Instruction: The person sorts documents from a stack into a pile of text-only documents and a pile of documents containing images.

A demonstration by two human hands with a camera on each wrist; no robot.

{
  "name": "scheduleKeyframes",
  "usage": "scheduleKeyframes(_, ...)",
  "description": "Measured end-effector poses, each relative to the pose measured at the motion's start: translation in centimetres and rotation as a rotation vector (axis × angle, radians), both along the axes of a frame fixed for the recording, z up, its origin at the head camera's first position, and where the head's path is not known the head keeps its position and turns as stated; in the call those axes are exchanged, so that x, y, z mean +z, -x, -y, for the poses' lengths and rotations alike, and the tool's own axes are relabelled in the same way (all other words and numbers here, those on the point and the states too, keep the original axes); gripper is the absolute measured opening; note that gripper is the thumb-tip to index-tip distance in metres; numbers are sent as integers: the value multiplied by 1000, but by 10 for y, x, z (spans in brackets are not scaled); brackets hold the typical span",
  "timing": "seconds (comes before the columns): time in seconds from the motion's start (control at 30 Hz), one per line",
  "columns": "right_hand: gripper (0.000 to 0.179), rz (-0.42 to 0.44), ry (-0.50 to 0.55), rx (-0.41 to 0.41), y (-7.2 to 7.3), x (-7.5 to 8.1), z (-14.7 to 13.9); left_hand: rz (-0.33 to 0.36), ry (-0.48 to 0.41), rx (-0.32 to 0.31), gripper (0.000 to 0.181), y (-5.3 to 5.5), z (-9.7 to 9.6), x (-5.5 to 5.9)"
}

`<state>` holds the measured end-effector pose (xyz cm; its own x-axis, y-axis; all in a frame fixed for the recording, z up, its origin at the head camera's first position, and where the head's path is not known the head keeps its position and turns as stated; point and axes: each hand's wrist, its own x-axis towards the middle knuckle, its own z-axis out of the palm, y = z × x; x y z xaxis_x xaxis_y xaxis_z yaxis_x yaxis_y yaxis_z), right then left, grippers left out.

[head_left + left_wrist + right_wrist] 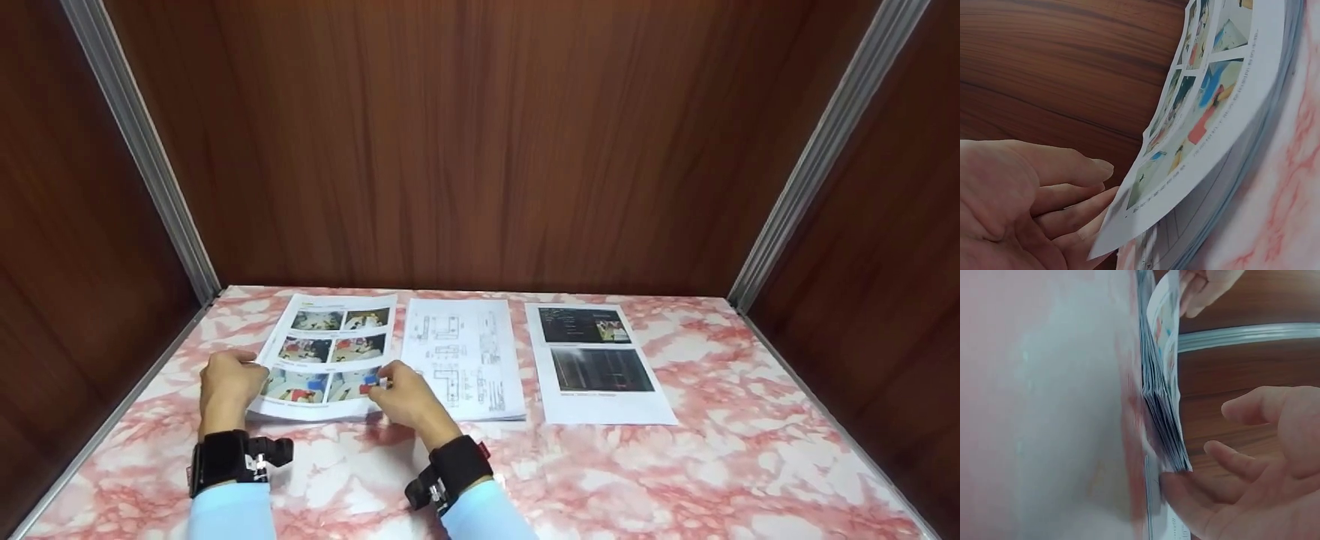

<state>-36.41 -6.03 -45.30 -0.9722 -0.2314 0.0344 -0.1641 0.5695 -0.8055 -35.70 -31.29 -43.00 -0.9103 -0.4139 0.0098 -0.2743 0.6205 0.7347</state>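
A stack of sheets printed with colour photos (324, 360) lies at the left of the table, its near edge raised off the surface. At its left edge is my left hand (229, 386); in the left wrist view the fingertips sit behind the top sheet's curling corner (1129, 225), with the thumb apart from the paper. My right hand (409, 396) touches the near right corner. In the right wrist view its fingers (1185, 495) reach under the fanned page edges (1165, 422), the thumb held away from them.
Right beside the stack lies another pile with line drawings (469, 360), partly near my right hand. Farther right is a sheet with two dark pictures (600, 367). Brown wood-grain panels (480, 150) with metal corner posts (146, 150) enclose the marbled table (712, 465).
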Motion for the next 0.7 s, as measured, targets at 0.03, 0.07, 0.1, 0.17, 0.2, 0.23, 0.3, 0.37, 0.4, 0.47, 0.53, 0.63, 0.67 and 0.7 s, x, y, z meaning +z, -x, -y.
scheduleKeyframes(0.03,32,-11,2,5,1,0,0,3,4,-3,51,0,0,-1)
scheduleKeyframes(0.07,31,-19,5,11,1,1,0,6,9,-9,51,1,0,-2)
scheduleKeyframes(0.1,30,-29,11,18,1,1,0,11,14,-15,51,1,0,-2)
scheduleKeyframes(0.17,26,-40,37,27,2,2,0,21,19,-25,49,2,0,-3)
scheduleKeyframes(0.2,22,-39,57,30,2,2,-1,23,26,-29,47,2,0,-4)
scheduleKeyframes(0.23,18,-34,82,31,2,2,-1,27,29,-31,45,1,0,-4)
scheduleKeyframes(0.3,10,-19,129,22,2,2,-2,36,26,-35,43,1,0,-3)
scheduleKeyframes(0.37,8,-4,167,0,2,1,-3,48,16,-42,42,-1,1,-2)
scheduleKeyframes(0.4,11,17,195,-8,2,1,-4,54,16,-49,41,-2,2,-1)
scheduleKeyframes(0.47,25,53,231,-27,1,0,-5,67,8,-66,41,-3,3,-1)
scheduleKeyframes(0.53,42,78,228,-50,2,-1,-6,90,0,-83,41,-5,4,-1)
scheduleKeyframes(0.63,56,96,174,-77,4,-6,-5,129,-15,-108,41,-7,5,-1)
scheduleKeyframes(0.67,54,81,142,-84,4,-8,-5,145,-20,-112,41,-7,6,-1)
scheduleKeyframes(0.7,51,63,109,-86,5,-9,-5,155,-20,-117,41,-7,6,0)
